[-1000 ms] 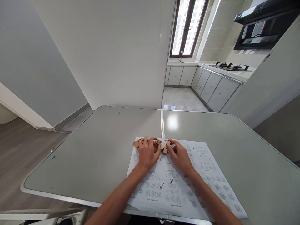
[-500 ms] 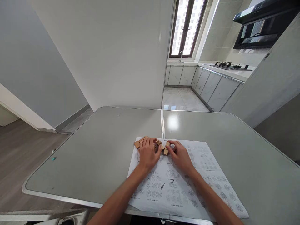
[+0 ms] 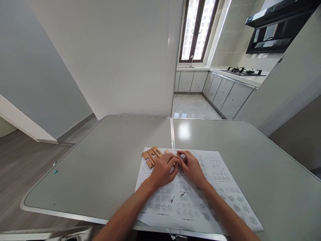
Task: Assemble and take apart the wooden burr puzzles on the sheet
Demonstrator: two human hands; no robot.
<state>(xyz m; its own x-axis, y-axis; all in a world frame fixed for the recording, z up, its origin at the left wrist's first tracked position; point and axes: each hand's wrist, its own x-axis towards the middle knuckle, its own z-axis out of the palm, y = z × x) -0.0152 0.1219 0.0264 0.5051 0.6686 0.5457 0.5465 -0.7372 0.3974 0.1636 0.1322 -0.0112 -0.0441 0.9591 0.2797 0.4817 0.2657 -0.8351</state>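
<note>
Notched wooden puzzle pieces (image 3: 151,157) with numbers on them lie side by side on the printed paper sheet (image 3: 180,207), left of my hands. My left hand (image 3: 163,171) is closed, its bent fingers meeting the fingertips of my right hand. My right hand (image 3: 192,170) pinches a small wooden puzzle piece (image 3: 178,155), which both hands' fingers mostly cover. The end of another light wooden piece (image 3: 167,151) shows just behind my left knuckles. How the pieces between the hands fit together is hidden.
The grey table (image 3: 100,167) has a metal seam (image 3: 172,134) running away from me. A small teal bit (image 3: 55,171) lies near its left edge. Beyond stand a white wall panel (image 3: 112,67) and a kitchen counter with a stove (image 3: 242,71).
My left hand has shifted right and closed in beside my right fingertips. The numbered pieces it partly covered now show more fully. The view has turned slightly.
</note>
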